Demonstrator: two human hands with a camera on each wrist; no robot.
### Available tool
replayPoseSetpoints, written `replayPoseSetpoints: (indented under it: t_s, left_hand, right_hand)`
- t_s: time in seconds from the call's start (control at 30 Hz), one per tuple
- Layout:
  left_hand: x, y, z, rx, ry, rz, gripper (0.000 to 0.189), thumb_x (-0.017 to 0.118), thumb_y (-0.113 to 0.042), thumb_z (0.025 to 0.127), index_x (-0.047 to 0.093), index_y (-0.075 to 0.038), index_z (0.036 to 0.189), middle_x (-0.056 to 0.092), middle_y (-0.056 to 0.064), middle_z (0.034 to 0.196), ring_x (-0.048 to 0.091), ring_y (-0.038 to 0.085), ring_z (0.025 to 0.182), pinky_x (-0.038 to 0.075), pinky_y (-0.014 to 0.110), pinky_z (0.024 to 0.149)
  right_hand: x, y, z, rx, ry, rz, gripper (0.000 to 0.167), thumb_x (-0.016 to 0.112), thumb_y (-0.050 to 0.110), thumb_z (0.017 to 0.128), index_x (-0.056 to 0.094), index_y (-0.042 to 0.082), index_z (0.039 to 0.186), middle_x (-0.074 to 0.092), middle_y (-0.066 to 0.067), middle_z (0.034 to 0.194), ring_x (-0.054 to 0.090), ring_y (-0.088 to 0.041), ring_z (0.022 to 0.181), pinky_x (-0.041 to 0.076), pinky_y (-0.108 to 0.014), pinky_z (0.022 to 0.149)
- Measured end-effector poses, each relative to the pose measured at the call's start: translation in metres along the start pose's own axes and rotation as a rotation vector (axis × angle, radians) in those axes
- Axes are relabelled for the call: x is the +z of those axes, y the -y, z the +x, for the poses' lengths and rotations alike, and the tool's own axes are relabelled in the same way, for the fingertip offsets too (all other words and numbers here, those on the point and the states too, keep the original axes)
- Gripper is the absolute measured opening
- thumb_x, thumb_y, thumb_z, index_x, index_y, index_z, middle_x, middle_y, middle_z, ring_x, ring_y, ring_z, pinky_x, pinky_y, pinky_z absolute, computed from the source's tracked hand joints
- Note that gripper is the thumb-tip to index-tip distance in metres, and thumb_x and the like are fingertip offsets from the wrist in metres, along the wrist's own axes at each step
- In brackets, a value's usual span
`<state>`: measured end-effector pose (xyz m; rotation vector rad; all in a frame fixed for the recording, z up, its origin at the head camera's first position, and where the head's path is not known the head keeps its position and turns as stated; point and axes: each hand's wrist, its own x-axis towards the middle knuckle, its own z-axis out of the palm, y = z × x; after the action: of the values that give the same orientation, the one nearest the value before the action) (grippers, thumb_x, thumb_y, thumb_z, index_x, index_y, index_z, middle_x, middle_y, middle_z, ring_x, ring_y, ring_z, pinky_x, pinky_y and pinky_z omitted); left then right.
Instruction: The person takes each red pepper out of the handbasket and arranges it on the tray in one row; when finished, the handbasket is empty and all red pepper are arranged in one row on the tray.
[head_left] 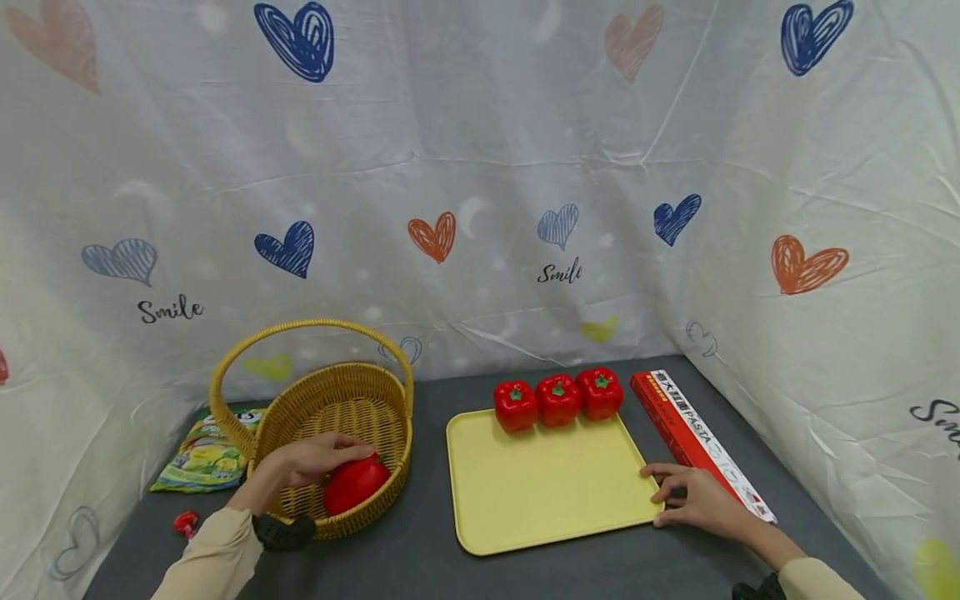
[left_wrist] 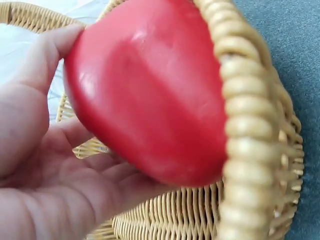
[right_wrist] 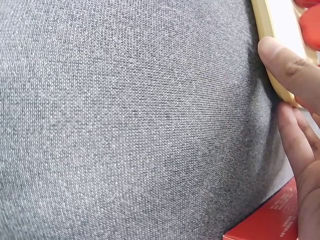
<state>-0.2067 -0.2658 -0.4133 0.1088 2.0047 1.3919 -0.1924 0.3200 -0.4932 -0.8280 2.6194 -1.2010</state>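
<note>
My left hand [head_left: 318, 457] reaches into the yellow wicker basket [head_left: 337, 375] and grips a red bell pepper [head_left: 356, 485], whose green stem shows at its upper right. In the left wrist view the thumb lies on one side of the pepper [left_wrist: 145, 95] and the fingers go beneath it, close to the basket rim [left_wrist: 247, 120]. My right hand [head_left: 693, 498] holds the front right corner of a yellow tray [head_left: 547, 492]. In the right wrist view its thumb and fingers [right_wrist: 295, 142] lie at the tray edge [right_wrist: 267, 50].
Three red bell peppers [head_left: 558, 400] stand in a row along the tray's back edge. A red pasta box [head_left: 701, 442] lies right of the tray. Left of the basket are a green and yellow snack bag [head_left: 198, 454] and a small red wrapped item [head_left: 185, 523]. A printed cloth hangs behind.
</note>
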Motion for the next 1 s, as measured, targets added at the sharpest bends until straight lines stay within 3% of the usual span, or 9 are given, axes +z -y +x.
replayPoseSetpoints:
  t_s: [0.1, 0.3, 0.4, 0.63, 0.7, 0.87, 1.0]
  left_hand:
    - [-0.003, 0.003, -0.003, 0.046, 0.009, -0.017, 0.056, 0.053, -0.026, 0.100, 0.039, 0.014, 0.137, 0.058, 0.016, 0.120, 0.061, 0.028, 0.106, 0.053, 0.047, 0.086]
    - [-0.007, 0.010, -0.008, 0.141, -0.050, -0.026, 0.057, 0.060, -0.026, 0.096, 0.040, 0.010, 0.136, 0.051, 0.022, 0.127, 0.061, 0.029, 0.106, 0.054, 0.044, 0.085]
    - [-0.010, 0.014, -0.010, 0.221, -0.113, -0.019, 0.060, 0.063, -0.023, 0.094, 0.039, 0.011, 0.138, 0.048, 0.026, 0.131, 0.060, 0.030, 0.109, 0.054, 0.043, 0.086]
    - [-0.012, 0.022, -0.012, 0.369, -0.335, -0.013, 0.070, 0.072, -0.016, 0.087, 0.037, 0.004, 0.144, 0.039, 0.030, 0.142, 0.049, 0.040, 0.124, 0.054, 0.037, 0.087]
    - [-0.013, 0.023, -0.012, 0.391, -0.368, -0.026, 0.073, 0.073, -0.015, 0.086, 0.036, 0.000, 0.146, 0.036, 0.027, 0.146, 0.048, 0.032, 0.127, 0.053, 0.032, 0.088]
    - [-0.013, 0.026, -0.013, 0.437, -0.386, -0.070, 0.074, 0.070, -0.011, 0.088, 0.031, -0.003, 0.150, 0.029, 0.025, 0.150, 0.050, 0.000, 0.119, 0.049, 0.022, 0.091]
    - [-0.012, 0.026, -0.014, 0.454, -0.393, -0.089, 0.074, 0.069, -0.009, 0.088, 0.029, 0.000, 0.149, 0.028, 0.028, 0.150, 0.051, -0.008, 0.113, 0.049, 0.022, 0.090]
  right_hand:
    - [0.000, 0.000, 0.001, 0.009, 0.008, -0.005, 0.018, 0.084, 0.022, 0.073, 0.073, 0.012, 0.084, 0.061, -0.025, 0.117, 0.060, -0.009, 0.097, 0.057, -0.027, 0.072]
    - [0.000, 0.000, 0.000, -0.009, 0.008, -0.004, 0.017, 0.083, 0.020, 0.074, 0.073, 0.011, 0.084, 0.061, -0.026, 0.117, 0.061, -0.011, 0.099, 0.057, -0.027, 0.072]
    - [0.000, -0.002, 0.000, -0.034, 0.002, 0.000, 0.016, 0.083, 0.019, 0.074, 0.073, 0.011, 0.084, 0.061, -0.027, 0.116, 0.061, -0.011, 0.098, 0.058, -0.028, 0.071]
    - [0.001, -0.003, -0.001, -0.055, -0.013, -0.010, 0.016, 0.084, 0.018, 0.074, 0.072, 0.011, 0.082, 0.061, -0.027, 0.115, 0.061, -0.009, 0.097, 0.057, -0.025, 0.070]
    - [0.001, -0.003, -0.001, -0.050, -0.013, -0.013, 0.016, 0.084, 0.018, 0.073, 0.072, 0.011, 0.082, 0.061, -0.026, 0.115, 0.061, -0.009, 0.097, 0.057, -0.025, 0.070]
    - [0.000, -0.001, 0.000, -0.041, -0.008, -0.008, 0.016, 0.084, 0.018, 0.073, 0.072, 0.011, 0.083, 0.061, -0.027, 0.115, 0.061, -0.009, 0.097, 0.057, -0.026, 0.071]
    - [0.000, -0.001, -0.001, -0.051, -0.010, 0.000, 0.017, 0.083, 0.018, 0.073, 0.072, 0.010, 0.082, 0.060, -0.028, 0.115, 0.062, -0.009, 0.096, 0.058, -0.027, 0.070]
